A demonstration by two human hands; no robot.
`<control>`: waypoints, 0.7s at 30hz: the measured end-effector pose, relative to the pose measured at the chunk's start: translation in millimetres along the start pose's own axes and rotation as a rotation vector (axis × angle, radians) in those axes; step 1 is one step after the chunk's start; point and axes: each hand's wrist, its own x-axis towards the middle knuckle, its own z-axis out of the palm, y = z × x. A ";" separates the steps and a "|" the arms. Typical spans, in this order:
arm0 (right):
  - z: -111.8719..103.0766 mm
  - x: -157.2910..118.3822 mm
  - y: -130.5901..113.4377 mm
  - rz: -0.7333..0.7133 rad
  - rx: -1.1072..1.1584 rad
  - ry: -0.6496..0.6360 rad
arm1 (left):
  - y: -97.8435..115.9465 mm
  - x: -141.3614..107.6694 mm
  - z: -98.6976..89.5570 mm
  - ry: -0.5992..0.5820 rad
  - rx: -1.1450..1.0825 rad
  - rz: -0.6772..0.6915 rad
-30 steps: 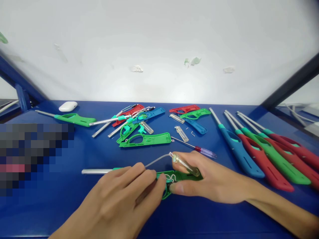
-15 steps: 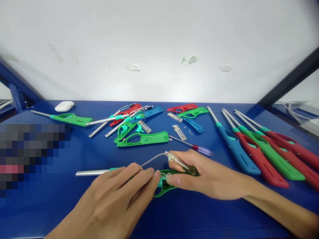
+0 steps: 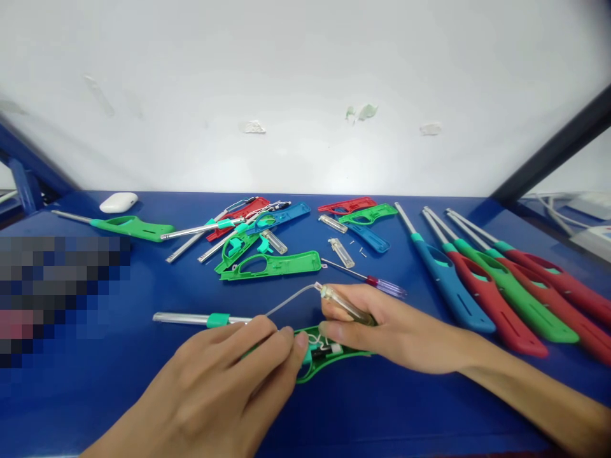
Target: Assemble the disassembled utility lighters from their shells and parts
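Observation:
My left hand (image 3: pixel 214 375) is closed over an opened green gas lighter (image 3: pixel 334 364), its fingers hiding the middle of the shell. The lighter's metal tube (image 3: pixel 184 318), with a turquoise collar (image 3: pixel 218 320), sticks out to the left. Between thumb and fingers, my right hand (image 3: pixel 401 327) pinches a clear fuel tank (image 3: pixel 348 305) just above the shell's handle end. A thin clear hose (image 3: pixel 291 299) curves from the tank's valve end to beneath my left fingers. White wires (image 3: pixel 317 338) and a black part (image 3: pixel 322 352) show inside the shell.
Behind lie a loose green shell half (image 3: pixel 277 265), a screwdriver (image 3: pixel 386 286), loose fuel tanks (image 3: pixel 341 252) and small screws (image 3: pixel 363 252). Several whole lighters (image 3: pixel 458 292) lie at right, another green lighter (image 3: pixel 138 228) and a white case (image 3: pixel 119 203) at left. A wall (image 3: pixel 305 159) closes the back.
The fuel tank in my right hand has risen slightly off the shell, baring more wires and the black part. The lighter has tilted, and its tube and collar show more clearly.

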 end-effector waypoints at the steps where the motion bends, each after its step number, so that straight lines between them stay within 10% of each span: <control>1: 0.5 0.1 0.1 0.002 0.001 0.006 | 0.2 -1.2 0.7 -0.003 -0.003 -0.002; 21: 4.7 -1.1 0.3 0.024 -0.116 0.009 | -2.3 15.2 -3.1 -0.018 -0.073 -0.009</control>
